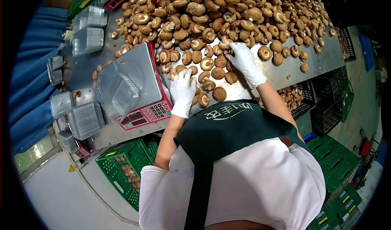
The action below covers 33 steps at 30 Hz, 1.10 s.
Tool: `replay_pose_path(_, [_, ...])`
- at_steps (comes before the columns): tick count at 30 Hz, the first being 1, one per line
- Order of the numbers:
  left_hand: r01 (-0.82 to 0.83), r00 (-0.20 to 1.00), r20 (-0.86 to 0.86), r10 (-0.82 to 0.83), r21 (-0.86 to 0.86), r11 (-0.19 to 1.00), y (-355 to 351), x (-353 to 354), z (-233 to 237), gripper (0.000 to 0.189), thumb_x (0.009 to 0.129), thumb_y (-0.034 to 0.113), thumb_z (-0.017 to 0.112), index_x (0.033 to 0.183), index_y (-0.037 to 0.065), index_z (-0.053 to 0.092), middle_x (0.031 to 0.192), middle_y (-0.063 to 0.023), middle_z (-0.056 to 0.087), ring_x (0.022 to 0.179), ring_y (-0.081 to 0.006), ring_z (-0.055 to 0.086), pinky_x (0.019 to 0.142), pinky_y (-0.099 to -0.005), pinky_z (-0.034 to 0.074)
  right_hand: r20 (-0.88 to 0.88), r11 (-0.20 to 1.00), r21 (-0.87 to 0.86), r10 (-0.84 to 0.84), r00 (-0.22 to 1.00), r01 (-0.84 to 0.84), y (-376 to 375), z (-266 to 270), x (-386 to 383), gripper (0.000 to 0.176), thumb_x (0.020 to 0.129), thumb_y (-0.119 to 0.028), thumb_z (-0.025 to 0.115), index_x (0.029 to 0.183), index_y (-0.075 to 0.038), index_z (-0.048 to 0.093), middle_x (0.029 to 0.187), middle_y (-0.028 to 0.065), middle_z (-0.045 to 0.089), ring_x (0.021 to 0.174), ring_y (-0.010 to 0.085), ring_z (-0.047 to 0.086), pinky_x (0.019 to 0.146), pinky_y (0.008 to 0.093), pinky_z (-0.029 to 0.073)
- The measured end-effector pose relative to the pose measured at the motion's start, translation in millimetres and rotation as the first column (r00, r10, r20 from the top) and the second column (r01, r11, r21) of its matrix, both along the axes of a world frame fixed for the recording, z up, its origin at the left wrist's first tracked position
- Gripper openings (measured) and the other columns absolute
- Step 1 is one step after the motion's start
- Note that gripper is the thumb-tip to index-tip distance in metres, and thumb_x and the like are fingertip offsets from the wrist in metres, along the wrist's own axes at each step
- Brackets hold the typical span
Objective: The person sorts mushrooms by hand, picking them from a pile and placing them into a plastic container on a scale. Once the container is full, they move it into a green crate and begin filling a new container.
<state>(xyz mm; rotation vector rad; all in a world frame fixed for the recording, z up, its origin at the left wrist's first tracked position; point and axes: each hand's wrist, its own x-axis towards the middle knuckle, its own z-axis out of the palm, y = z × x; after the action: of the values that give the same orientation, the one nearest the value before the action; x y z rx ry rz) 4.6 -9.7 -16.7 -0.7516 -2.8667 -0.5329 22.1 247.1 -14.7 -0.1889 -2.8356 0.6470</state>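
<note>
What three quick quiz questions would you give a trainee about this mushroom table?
1. True or false: the left hand and the right hand are both gloved in white.
2. What lies on the scale? A: a clear plastic tray; B: a green crate; C: a knife.
3. Fill in: the hand nearer the scale is the ____ hand.
Key: 1 true; 2 A; 3 left.
</note>
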Motion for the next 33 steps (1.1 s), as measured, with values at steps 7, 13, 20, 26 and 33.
replay_pose_path(7, [0.088,0.996,0.013,-0.090,-0.371,0.925,28,-35,-1,0.019,0.081,0.011,0.053,0.098,0.008,0.060,0.091,-0.0099,0.062,0.075,-0.0269,0.062,0.062,-0.0369,0.052,0.003,0.960,-0.258,-0.114,0.993,0.111,39,6,35,0.034,0.080,-0.020,0.065,0.114,-0.013,0.061,0.098,0.0146,0.065,0.092,0.0301,0.063,0.080,0.0373,0.050])
replay_pose_path(13, [-0.010,0.977,0.214,-0.019,0.137,0.991,18,-41,8,0.031,0.084,0.024,0.058,0.110,0.008,0.064,0.094,-0.0154,0.067,0.078,-0.0259,0.067,0.069,-0.0342,0.053,0.146,0.843,-0.162,-0.494,0.857,0.514,80,9,134,0.029,0.080,-0.026,0.067,0.106,-0.013,0.065,0.092,0.0144,0.068,0.085,0.0287,0.066,0.075,0.0361,0.052])
replay_pose_path(20, [-0.598,0.318,0.796,-0.514,0.589,0.543,50,-66,22,0.031,0.084,0.024,0.053,0.111,0.012,0.060,0.106,-0.0043,0.062,0.091,-0.0136,0.060,0.073,-0.0361,0.053,0.258,0.600,-0.188,-0.734,0.628,0.778,87,-17,210,0.026,0.084,-0.033,0.060,0.101,-0.014,0.067,0.081,0.0156,0.068,0.077,0.0299,0.067,0.070,0.0372,0.051])
replay_pose_path(26, [0.227,0.956,0.243,-0.162,-0.267,0.937,117,-44,29,0.043,0.080,0.022,0.064,0.121,0.011,0.056,0.128,-0.0132,0.051,0.100,-0.0321,0.060,0.079,-0.0414,0.052,0.301,0.572,-0.203,-0.736,0.606,0.795,80,-7,210,0.027,0.084,-0.031,0.059,0.102,-0.013,0.067,0.083,0.0169,0.068,0.080,0.0314,0.067,0.076,0.0378,0.051])
replay_pose_path(33, [0.389,0.921,0.123,-0.369,-0.262,0.883,105,-59,13,0.032,0.082,0.021,0.063,0.112,0.010,0.059,0.125,-0.0076,0.054,0.097,-0.0270,0.062,0.071,-0.0375,0.053,0.468,0.493,-0.196,-0.712,0.523,0.847,60,-20,230,0.025,0.086,-0.033,0.057,0.102,-0.017,0.067,0.082,0.0173,0.068,0.081,0.0334,0.066,0.076,0.0403,0.051])
